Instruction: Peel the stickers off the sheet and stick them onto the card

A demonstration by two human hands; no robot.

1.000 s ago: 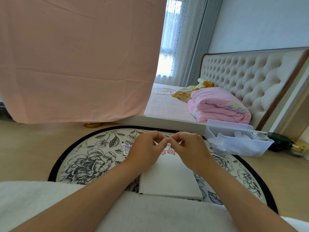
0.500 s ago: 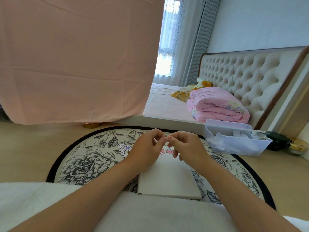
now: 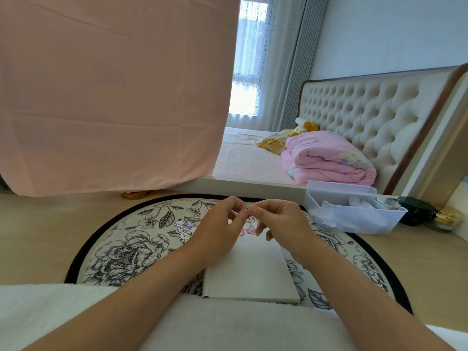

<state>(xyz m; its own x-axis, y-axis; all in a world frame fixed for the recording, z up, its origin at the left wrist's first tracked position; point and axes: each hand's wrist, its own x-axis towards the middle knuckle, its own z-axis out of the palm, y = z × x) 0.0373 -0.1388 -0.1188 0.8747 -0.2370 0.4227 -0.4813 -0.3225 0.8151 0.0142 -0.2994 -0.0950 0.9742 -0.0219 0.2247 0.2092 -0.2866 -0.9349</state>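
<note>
A white card (image 3: 250, 269) lies on the round floral tray table (image 3: 121, 252), its near edge toward me. Small pink stickers (image 3: 249, 230) sit at the card's far end. A loose cartoon sticker piece (image 3: 184, 229) rests on the table left of my hands. My left hand (image 3: 220, 229) and my right hand (image 3: 281, 221) meet fingertip to fingertip above the card's far end, both pinching one tiny sticker piece (image 3: 248, 212) that is mostly hidden by the fingers.
A clear plastic bin (image 3: 354, 214) with wrappers stands at the right, dark and gold jars (image 3: 428, 214) beyond it. A bed with a folded pink quilt (image 3: 326, 160) is behind. A pink cloth (image 3: 111, 97) hangs at left. White fluffy fabric (image 3: 228, 328) covers my lap.
My hands have stayed together over the card's far end; the right hand's lower fingers have spread a little. The camera has shifted slightly.
</note>
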